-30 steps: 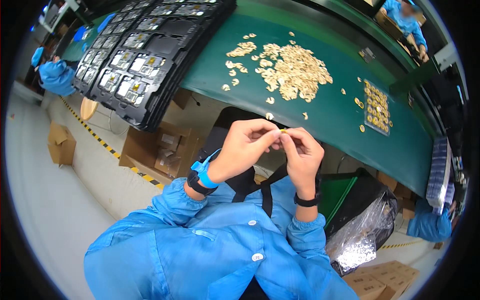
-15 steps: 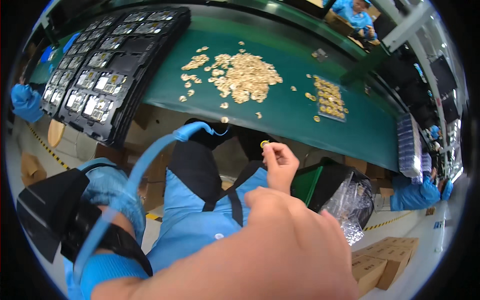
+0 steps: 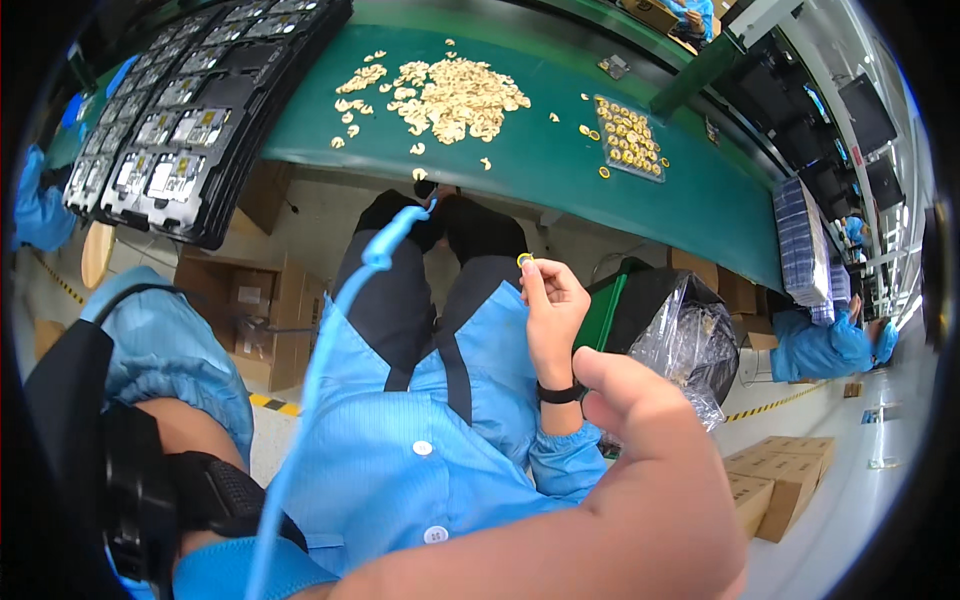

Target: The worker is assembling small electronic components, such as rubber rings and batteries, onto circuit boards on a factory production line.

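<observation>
The right hand point(image 3: 553, 310) pinches a small yellow ring point(image 3: 524, 261) at its fingertips, held over the lap. The left hand point(image 3: 640, 470) looms close to the camera, below and right of it, fingers curled, holding nothing visible. Beyond the ring lies a pile point(image 3: 450, 95) of parts on the green table point(image 3: 560, 170).

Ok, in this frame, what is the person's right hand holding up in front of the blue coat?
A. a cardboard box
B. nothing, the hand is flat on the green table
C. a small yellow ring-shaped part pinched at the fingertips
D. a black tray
C: the right hand is raised above the lap and pinches a small yellow ring-shaped part at its fingertips, well away from the green table.
</observation>
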Demonstrator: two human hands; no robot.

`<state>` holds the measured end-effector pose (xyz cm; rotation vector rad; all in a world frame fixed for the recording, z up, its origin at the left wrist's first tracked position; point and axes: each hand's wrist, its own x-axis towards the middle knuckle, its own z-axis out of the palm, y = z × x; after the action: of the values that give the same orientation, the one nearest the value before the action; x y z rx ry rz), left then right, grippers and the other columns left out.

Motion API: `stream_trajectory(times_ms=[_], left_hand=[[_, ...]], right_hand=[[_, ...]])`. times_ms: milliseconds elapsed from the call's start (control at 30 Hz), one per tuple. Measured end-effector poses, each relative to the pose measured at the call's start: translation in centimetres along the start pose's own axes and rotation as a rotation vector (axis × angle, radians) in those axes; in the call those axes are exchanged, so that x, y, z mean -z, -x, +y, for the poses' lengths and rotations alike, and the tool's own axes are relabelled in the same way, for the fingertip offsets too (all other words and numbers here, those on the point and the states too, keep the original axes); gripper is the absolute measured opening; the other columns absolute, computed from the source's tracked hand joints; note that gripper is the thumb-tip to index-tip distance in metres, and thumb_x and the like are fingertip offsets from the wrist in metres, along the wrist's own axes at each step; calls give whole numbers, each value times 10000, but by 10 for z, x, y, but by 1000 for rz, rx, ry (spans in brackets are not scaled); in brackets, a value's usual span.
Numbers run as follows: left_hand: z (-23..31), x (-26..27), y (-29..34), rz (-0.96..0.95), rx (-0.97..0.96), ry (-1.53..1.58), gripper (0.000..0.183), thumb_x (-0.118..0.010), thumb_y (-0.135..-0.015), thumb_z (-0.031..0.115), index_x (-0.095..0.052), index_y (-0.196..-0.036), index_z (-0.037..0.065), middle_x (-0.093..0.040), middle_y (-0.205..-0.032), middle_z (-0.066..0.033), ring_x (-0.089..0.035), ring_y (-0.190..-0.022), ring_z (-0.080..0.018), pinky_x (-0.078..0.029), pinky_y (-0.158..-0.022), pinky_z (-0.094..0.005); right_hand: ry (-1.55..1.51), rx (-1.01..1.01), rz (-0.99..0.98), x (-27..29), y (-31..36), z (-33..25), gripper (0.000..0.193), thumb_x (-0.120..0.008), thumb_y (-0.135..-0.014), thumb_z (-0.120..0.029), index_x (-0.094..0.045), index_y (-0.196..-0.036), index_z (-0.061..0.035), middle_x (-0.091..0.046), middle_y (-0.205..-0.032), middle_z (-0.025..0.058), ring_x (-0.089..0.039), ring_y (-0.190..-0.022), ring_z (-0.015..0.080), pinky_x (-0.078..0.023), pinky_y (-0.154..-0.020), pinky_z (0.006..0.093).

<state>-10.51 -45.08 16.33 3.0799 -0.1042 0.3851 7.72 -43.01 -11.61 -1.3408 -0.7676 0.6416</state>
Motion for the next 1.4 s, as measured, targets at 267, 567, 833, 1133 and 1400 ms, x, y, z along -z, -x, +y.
stream_trajectory(times_ms=[267, 567, 833, 1133, 1400], left_hand=[[4, -18, -1, -6, 140, 8, 194, -772, -705, 156, -712, -886, 118, -603, -665, -39, -670, -673, -223, -536, -562, -327], [-37, -47, 31, -323, 606, 31, 183, -767, -708, 158, -709, -877, 117, -616, -674, -46, -686, -696, -229, -545, -568, -338], [-159, -85, 157, -121, 643, -88, 178, -686, -787, 67, -604, -936, 15, -668, -728, -141, -705, -673, -359, -558, -561, -434], [-189, -74, 182, -54, 721, -160, 136, -685, -789, 37, -588, -883, 18, -645, -753, -144, -690, -681, -353, -548, -570, -440], [-200, -71, 178, -171, 729, -171, 181, -715, -780, 66, -568, -870, 12, -644, -755, -142, -698, -724, -352, -568, -608, -439]], right_hand=[[53, -3, 32, -2, -4, 7, 104, -729, -984, -104, -726, -995, 0, -699, -807, 8, -584, -659, 32, -451, -591, 185], [181, 67, -42, -9, -15, 39, 145, -718, -998, -128, -717, -1002, 17, -679, -785, 10, -558, -651, 26, -420, -579, 183], [96, -13, -105, -23, -36, 26, 128, -692, -1015, -114, -705, -1011, 13, -649, -783, -4, -533, -633, 17, -394, -563, 174], [108, -18, -67, -29, -61, 41, 128, -692, -1011, -118, -708, -995, 8, -655, -781, 6, -545, -635, 26, -416, -582, 177], [114, -48, -80, -29, -59, 40, 132, -674, -1019, -114, -697, -993, 12, -652, -780, 6, -548, -638, 30, -419, -585, 182]])
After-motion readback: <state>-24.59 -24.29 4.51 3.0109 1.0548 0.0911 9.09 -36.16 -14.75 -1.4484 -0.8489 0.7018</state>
